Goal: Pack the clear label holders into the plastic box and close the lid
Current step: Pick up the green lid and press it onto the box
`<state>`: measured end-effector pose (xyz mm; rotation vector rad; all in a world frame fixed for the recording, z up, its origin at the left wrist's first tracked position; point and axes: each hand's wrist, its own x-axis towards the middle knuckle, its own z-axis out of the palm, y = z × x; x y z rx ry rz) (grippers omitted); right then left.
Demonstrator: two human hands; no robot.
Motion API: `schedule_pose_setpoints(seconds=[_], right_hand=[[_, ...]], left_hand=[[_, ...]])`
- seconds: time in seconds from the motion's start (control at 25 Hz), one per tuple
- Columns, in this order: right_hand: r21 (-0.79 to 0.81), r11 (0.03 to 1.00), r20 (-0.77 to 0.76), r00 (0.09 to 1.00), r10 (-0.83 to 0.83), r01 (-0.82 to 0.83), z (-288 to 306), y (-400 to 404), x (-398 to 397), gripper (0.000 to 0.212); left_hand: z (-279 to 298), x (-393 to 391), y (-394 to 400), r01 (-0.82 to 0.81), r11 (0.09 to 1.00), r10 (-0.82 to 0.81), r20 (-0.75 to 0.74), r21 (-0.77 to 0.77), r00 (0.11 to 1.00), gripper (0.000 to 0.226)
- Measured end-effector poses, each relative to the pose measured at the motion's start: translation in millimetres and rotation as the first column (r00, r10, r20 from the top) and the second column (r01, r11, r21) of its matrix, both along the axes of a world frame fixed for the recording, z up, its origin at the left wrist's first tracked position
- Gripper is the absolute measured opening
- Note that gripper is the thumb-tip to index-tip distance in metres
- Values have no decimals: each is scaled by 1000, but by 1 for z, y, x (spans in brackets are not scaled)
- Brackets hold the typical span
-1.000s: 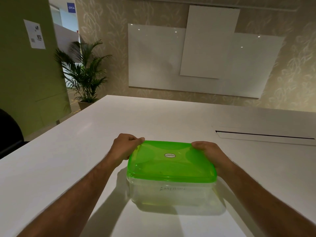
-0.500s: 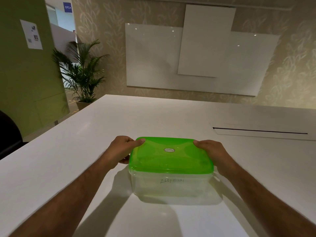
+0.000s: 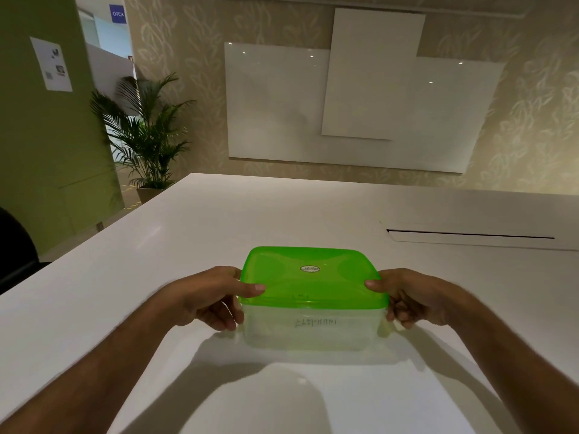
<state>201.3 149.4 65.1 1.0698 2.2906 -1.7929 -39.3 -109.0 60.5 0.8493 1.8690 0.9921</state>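
On the white table (image 3: 156,261), both hands gripped the light, stiff plastic box (image 3: 313,330) at its ends, thumbs pressing the green lid (image 3: 310,277).

Box: plastic box (image 3: 313,330) with clear, slightly cloudy walls, rectangular with rounded corners; handwriting in dark marker on the near wall.
Lid: green lid (image 3: 310,277), translucent, with a small oval sticker in the middle; it sits on the box and covers it fully.
Position: upright on the white table, near the front edge.
Contents: cannot tell through the walls.
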Motion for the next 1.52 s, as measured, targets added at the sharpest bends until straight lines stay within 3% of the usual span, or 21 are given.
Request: schedule_pose_setpoints(seconds=[0.08, 0.28, 0.44, 0.56, 0.64, 0.88, 1.08, 1.28, 1.4, 1.52], right_hand=[[-42, 999, -15, 999, 33, -34, 0, 1, 2, 45], [-51, 998, -85, 996, 35, -39, -7, 5, 0, 54], [-60, 998, -122, 992, 18, -26, -14, 11, -2, 72], [-98, 995, -163, 987, -7, -9, -16, 10, -3, 57], [-126, 992, -216, 975, -55, 27, -18, 7, -4, 48], [-182, 981, -274, 954, -120, 71, -22, 6, -5, 54], [-198, 977, -268, 954, -134, 82, -24, 6, -6, 54], [-204, 975, -265, 954, -138, 84, -24, 5, -6, 53], [-199, 974, -256, 954, -155, 105, -24, 7, -7, 56], [-194, 974, -245, 956, -161, 115, -24, 8, -8, 56]], left_hand=[[2, 2, 1, -8, 1000, 8, -2, 1, 1000, 82], [-3, -4, 5, -47, 999, 46, 25, 20, 999, 86], [-5, -6, 8, -45, 998, 43, 63, 40, 997, 109], [-7, -6, 10, -89, 995, 83, 108, 45, 991, 81], [-9, -5, 12, -114, 992, 106, 133, 55, 985, 75], [-9, -2, 13, -144, 988, 132, 167, 59, 977, 58], [-16, -7, 14, -161, 984, 143, 203, 74, 969, 72], [-19, -10, 15, -125, 985, 96, 218, 122, 971, 109], [-21, -7, 12, -124, 973, 100, 131, 196, 986, 113], [-27, -10, 6, -71, 974, 111, -181, 217, 977, 119]])
